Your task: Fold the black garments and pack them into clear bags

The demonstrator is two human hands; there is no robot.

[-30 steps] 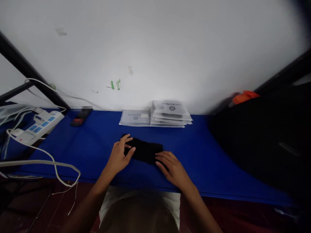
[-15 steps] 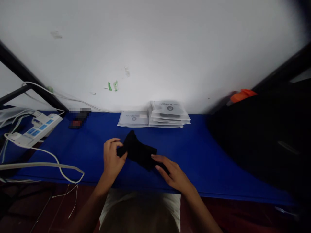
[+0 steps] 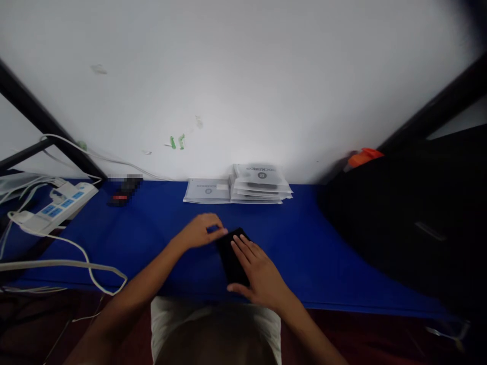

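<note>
A folded piece of black fabric [image 3: 231,261] lies on the blue-covered table close to its front edge; what kind of item it is I cannot make out. My right hand [image 3: 258,268] rests flat across its right half, fingers stretched out and thumb apart. At the fabric's far left corner is my left hand [image 3: 203,230], its thumb and fingertips brought together on the edge. Part of the fabric is hidden under my right palm.
Against the wall stand a stack of flat, frosted zip bags [image 3: 261,190] and a lower pile of bags [image 3: 207,191]. A white power strip [image 3: 57,208] with cables lies left, near a blurred dark object [image 3: 125,190]. A large black mass [image 3: 399,223] covers the right side.
The black fabric has gone from a loose, spread shape to a compact fold. My left hand has moved right and away from me to its far corner; my right hand has flattened onto it.
</note>
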